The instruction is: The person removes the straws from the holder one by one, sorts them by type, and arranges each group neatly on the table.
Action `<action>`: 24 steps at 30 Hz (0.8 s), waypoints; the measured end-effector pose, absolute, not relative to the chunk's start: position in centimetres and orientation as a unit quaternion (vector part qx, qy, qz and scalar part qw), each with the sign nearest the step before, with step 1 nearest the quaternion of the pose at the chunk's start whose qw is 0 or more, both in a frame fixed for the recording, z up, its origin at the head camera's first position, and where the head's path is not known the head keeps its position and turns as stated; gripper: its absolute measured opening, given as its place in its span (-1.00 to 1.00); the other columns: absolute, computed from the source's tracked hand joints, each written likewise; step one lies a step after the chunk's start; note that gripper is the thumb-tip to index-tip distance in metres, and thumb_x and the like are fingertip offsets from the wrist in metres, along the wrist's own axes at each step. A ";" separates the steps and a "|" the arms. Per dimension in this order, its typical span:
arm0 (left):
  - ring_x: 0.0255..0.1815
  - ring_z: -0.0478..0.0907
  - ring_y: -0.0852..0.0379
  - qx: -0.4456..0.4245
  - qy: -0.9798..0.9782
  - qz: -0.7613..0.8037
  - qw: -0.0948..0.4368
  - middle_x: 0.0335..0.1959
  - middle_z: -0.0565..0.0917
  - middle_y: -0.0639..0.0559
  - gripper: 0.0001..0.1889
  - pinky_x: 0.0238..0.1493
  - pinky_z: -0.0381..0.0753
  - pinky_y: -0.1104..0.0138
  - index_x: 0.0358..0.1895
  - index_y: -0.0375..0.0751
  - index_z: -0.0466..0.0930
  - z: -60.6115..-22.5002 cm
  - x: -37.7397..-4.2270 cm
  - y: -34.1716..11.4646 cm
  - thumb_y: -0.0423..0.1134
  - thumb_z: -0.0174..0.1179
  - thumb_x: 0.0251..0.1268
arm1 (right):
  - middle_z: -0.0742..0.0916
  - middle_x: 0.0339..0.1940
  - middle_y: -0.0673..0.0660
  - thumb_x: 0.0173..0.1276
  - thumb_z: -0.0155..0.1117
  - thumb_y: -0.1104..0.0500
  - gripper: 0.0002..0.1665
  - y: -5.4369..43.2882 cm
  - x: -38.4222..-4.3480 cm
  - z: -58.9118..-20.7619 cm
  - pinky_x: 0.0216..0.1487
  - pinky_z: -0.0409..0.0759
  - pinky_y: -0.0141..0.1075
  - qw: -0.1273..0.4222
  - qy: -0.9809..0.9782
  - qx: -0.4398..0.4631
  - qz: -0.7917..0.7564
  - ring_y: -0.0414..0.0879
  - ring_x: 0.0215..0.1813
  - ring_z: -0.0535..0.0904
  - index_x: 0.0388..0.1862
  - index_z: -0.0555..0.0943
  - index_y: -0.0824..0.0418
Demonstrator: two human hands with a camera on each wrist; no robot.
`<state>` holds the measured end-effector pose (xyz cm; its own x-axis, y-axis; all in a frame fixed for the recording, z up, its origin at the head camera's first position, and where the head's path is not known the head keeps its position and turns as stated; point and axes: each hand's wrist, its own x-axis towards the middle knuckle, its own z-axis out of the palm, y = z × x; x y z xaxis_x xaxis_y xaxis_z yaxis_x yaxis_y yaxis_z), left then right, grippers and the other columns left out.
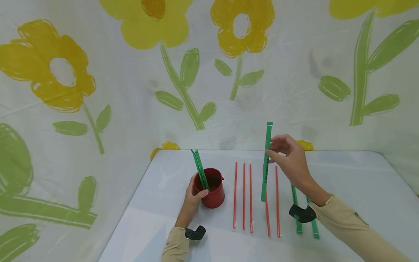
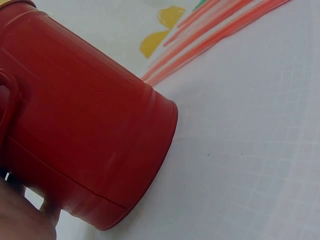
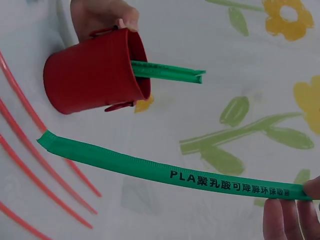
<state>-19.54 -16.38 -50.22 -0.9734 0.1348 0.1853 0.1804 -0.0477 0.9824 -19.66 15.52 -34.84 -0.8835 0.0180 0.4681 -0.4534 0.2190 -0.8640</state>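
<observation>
My left hand [image 1: 191,199] grips a small red bucket [image 1: 214,199] from its left side, with the thumb at the rim. Green wrapped straws [image 1: 200,170] stand in the bucket and lean left, their tops above the rim. Between thumb and fingertips, my right hand [image 1: 289,160] pinches one green wrapped straw [image 1: 266,163] near its upper part, held almost upright above the table. Black lettering shows on this straw [image 3: 150,169] in the right wrist view. In the left wrist view, the bucket [image 2: 90,120] hides most of the left hand.
Several thin red straws [image 1: 243,196] lie in a row on the white table [image 1: 147,225], right of the bucket. Two more green wrapped straws [image 1: 299,227] lie further right, partly hidden by the right arm. A flower-printed curtain [image 1: 281,94] hangs behind the table.
</observation>
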 end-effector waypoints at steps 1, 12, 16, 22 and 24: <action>0.30 0.20 -0.11 -0.114 -0.690 -0.715 0.016 0.31 0.31 -0.10 -0.26 0.12 0.47 0.19 0.42 0.00 0.10 -50.2 -19.5 -16.4 -0.27 0.16 0.13 | 0.59 -0.24 0.22 0.28 0.27 0.29 -0.67 15.8 -19.6 -34.9 -0.35 0.65 -0.31 0.192 -0.759 0.144 0.605 -0.15 -0.25 0.59 -0.01 0.47 0.34; 0.29 0.22 -0.08 -0.123 -0.689 -0.714 0.017 0.30 0.33 -0.04 -0.30 0.13 0.45 0.13 0.40 0.10 0.13 -50.9 -20.0 -16.6 -0.27 0.14 0.16 | 0.58 -0.22 0.24 0.28 0.27 0.30 -0.65 17.8 -19.0 -36.7 -0.39 0.65 -0.33 0.176 -0.783 0.120 0.585 -0.20 -0.25 0.57 0.01 0.46 0.37; 0.29 0.22 -0.09 -0.119 -0.696 -0.708 0.015 0.30 0.33 -0.03 -0.30 0.14 0.44 0.13 0.41 0.12 0.11 -50.9 -19.9 -16.7 -0.26 0.14 0.17 | 0.58 -0.23 0.22 0.29 0.27 0.26 -0.64 18.3 -18.8 -37.3 -0.39 0.65 -0.31 0.169 -0.794 0.107 0.574 -0.22 -0.25 0.57 0.01 0.45 0.37; 0.30 0.22 -0.07 -0.116 -0.698 -0.706 0.015 0.30 0.33 -0.01 -0.30 0.12 0.46 0.15 0.40 0.12 0.11 -50.8 -19.8 -16.7 -0.24 0.15 0.17 | 0.59 -0.24 0.18 0.31 0.25 0.23 -0.65 19.4 -18.3 -38.1 -0.39 0.65 -0.33 0.164 -0.806 0.106 0.558 -0.23 -0.26 0.57 0.02 0.45 0.35; 0.30 0.22 -0.07 -0.116 -0.696 -0.708 0.017 0.30 0.33 -0.02 -0.29 0.12 0.47 0.15 0.40 0.11 0.12 -50.7 -19.8 -16.7 -0.24 0.15 0.16 | 0.60 -0.24 0.16 0.31 0.25 0.24 -0.64 19.9 -18.1 -38.4 -0.40 0.65 -0.33 0.165 -0.808 0.110 0.554 -0.23 -0.26 0.57 0.03 0.46 0.35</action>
